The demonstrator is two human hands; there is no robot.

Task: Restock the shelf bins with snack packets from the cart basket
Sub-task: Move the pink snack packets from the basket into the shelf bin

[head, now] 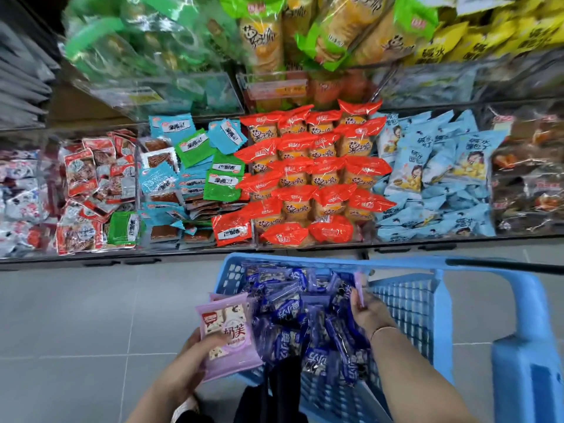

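A blue plastic cart basket (406,303) stands in front of me, piled with several dark blue snack packets (293,312). My left hand (195,358) grips a stack of pink-lilac snack packets (227,334) at the basket's left rim. My right hand (369,312) reaches into the basket and pinches the edge of another lilac packet (360,285) standing upright among the blue ones. Beyond the basket run the clear shelf bins (314,242), filled with packets.
The bins hold red-and-white packets (88,190), blue and green flat packets (195,166), orange-red cakes (314,175), light blue bread packets (436,178) and brown ones (528,184). An upper shelf carries green and yellow bags (335,32). Grey tiled floor (76,325) lies left.
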